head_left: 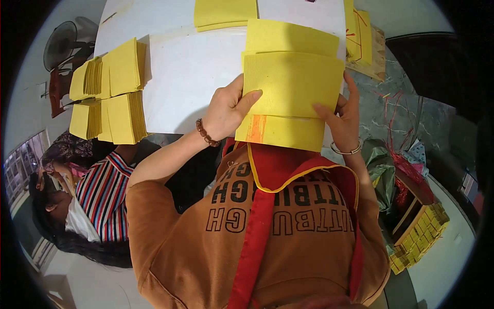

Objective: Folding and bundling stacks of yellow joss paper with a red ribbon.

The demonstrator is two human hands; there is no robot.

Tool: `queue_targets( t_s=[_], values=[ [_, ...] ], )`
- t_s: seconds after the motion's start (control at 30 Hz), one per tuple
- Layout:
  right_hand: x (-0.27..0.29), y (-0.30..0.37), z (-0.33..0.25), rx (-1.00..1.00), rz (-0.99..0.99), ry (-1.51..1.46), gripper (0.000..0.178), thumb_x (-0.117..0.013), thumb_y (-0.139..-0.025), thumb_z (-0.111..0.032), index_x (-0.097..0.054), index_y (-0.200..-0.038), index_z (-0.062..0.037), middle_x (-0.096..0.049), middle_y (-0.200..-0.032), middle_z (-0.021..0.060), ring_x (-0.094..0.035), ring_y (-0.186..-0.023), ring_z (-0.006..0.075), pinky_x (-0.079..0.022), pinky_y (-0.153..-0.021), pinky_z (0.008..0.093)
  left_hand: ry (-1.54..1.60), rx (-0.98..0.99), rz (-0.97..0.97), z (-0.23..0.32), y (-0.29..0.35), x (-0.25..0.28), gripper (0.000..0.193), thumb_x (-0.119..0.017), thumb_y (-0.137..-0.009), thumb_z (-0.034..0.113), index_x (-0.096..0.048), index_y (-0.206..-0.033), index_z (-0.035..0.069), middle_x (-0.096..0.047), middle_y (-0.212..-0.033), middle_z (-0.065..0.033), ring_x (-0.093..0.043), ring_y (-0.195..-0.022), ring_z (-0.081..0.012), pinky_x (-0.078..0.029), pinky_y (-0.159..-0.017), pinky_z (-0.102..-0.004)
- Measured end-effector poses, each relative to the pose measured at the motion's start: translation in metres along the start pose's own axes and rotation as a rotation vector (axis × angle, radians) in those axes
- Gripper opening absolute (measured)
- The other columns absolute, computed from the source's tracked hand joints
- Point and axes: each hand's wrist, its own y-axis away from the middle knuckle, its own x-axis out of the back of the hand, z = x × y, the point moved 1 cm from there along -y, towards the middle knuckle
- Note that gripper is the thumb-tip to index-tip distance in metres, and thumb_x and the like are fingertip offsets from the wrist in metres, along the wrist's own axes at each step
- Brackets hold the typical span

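A stack of yellow paper sheets [293, 85] is held between my two hands at the table's front edge. My left hand [230, 105] grips its left edge, the thumb on top and the fingers out of sight underneath. At the lower right edge, my right hand [343, 110] closes on the stack with its thumb over the top. Another yellow sheet with an orange streak [256, 129] shows beneath the near edge, overhanging toward my red apron. More yellow paper [296, 37] lies just beyond the held stack, partly covered by it.
Several piles of yellow paper [121, 69] stand at the left of the white table [180, 77]. Another yellow pile [225, 13] lies at the far side. Tied yellow bundles [360, 44] rest beyond the right edge. A person in a striped shirt [105, 193] is at the left, near a fan [60, 46].
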Motion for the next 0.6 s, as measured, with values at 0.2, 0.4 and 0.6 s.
queue_targets(
  t_s=[0.2, 0.4, 0.6],
  values=[
    [0.003, -0.001, 0.005, 0.008, 0.004, 0.174, 0.040, -0.064, -0.079, -0.002, -0.053, -0.117, 0.0000, -0.060, -0.106, 0.0081, -0.056, -0.090, 0.0090, -0.046, -0.076, 0.0220, 0.107, 0.026, 0.040, -0.010, -0.005, 0.000, 0.053, -0.056, -0.086, 0.010, -0.029, -0.131, 0.003, -0.065, -0.090, -0.0177, -0.064, -0.080, -0.0202, -0.048, -0.070, -0.0306],
    [0.002, -0.004, 0.004, -0.012, 0.007, 0.125, 0.039, -0.063, -0.080, -0.002, -0.053, -0.117, 0.0013, -0.059, -0.108, 0.0088, -0.056, -0.093, 0.0104, -0.046, -0.078, 0.0233, -0.127, -0.082, 0.139, 0.000, -0.008, 0.005, 0.060, -0.058, -0.082, 0.008, -0.027, -0.134, 0.007, -0.060, -0.100, -0.0148, -0.059, -0.085, -0.0211, -0.045, -0.068, -0.0321],
    [0.003, -0.006, 0.005, -0.047, -0.002, 0.116, 0.039, -0.062, -0.080, -0.002, -0.053, -0.118, 0.0021, -0.059, -0.108, 0.0100, -0.056, -0.094, 0.0116, -0.045, -0.081, 0.0240, -0.958, -0.736, 0.259, 0.034, -0.003, -0.011, 0.054, -0.069, -0.069, 0.023, -0.052, -0.120, 0.011, -0.046, -0.124, -0.0075, -0.039, -0.116, -0.0257, -0.032, -0.090, -0.0426]
  ],
)
